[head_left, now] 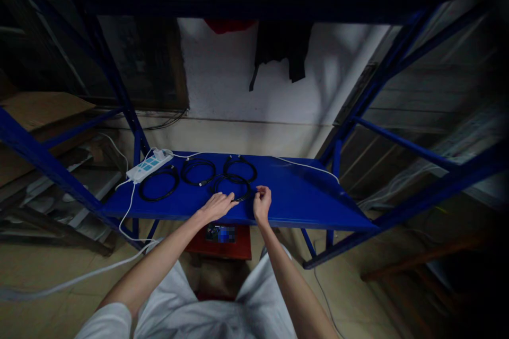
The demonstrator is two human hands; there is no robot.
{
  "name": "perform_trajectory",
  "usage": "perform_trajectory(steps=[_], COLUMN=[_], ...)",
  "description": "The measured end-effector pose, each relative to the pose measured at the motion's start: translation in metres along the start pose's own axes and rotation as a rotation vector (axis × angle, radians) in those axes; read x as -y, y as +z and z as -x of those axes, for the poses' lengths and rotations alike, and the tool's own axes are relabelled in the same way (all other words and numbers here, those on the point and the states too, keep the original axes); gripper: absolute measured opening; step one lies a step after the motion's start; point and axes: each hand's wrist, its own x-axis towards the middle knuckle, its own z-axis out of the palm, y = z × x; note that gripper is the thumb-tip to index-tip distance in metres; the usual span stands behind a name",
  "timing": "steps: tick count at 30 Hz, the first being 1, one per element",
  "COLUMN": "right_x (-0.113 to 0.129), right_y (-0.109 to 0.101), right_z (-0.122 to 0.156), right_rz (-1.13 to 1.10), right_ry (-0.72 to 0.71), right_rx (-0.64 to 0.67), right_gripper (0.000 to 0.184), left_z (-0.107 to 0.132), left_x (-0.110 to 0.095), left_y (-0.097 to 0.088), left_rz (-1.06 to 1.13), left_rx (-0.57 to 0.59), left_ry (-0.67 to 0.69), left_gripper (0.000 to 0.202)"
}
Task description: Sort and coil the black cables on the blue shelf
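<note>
Several coiled black cables lie on a blue shelf (302,190). My left hand (218,206) is at the near edge of the closest black cable (249,188), its thumb and fingers closed on the loop. To the right of that loop, my right hand (262,204) is raised with its fingers curled together; what they hold, if anything, is too small to make out. Behind the closest loop lies another cable coil (256,172), partly overlapped by it. Two more, a middle coil (215,171) and a left coil (140,185), lie further left, with connector ends showing.
A white power strip (148,167) with blue panels sits at the shelf's left end. A white cord (306,163) runs along the back edge. Blue posts (115,85) frame the shelf. Below its front edge, a phone-like screen (221,233) rests on a red stool (242,249).
</note>
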Motion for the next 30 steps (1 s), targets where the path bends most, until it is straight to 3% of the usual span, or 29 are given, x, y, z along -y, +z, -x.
perform_trajectory(steps=[3,8,11,14,17,21,25,30], right_x=[-0.001,-0.002,-0.001,0.001,0.002,0.001,-0.003,-0.004], right_y=[-0.001,0.000,0.000,-0.001,-0.001,0.002,0.005,0.004], right_z=[-0.001,-0.003,-0.003,-0.003,-0.004,-0.007,-0.010,-0.011], right_rz=[0.005,0.032,0.039,0.060,0.083,0.094,0.134,0.151], right_ry=[-0.009,-0.013,-0.019,-0.037,-0.062,-0.069,-0.069,-0.070], right_rx=[0.028,0.063,0.088,0.121,0.159,0.204,0.241,0.291], right_gripper=[0.022,0.021,0.021,0.019,0.019,0.018,0.019,0.020], left_z=[-0.013,-0.019,-0.004,0.026,0.064,0.112,0.135,0.139], left_x=[0.006,0.021,0.038,0.067,0.105,0.145,0.155,0.156], left_y=[-0.026,-0.100,-0.137,-0.156,-0.163,-0.163,-0.150,-0.116], left_rz=[0.036,-0.047,-0.169,-0.225,-0.294,-0.419,-0.469,-0.394], left_rx=[-0.074,-0.253,-0.354,-0.425,-0.496,-0.689,-0.604,-0.514], left_ry=[0.006,0.067,0.027,-0.044,-0.126,-0.295,-0.312,-0.361], left_gripper=[0.036,0.037,0.037,0.034,0.031,0.028,0.029,0.030])
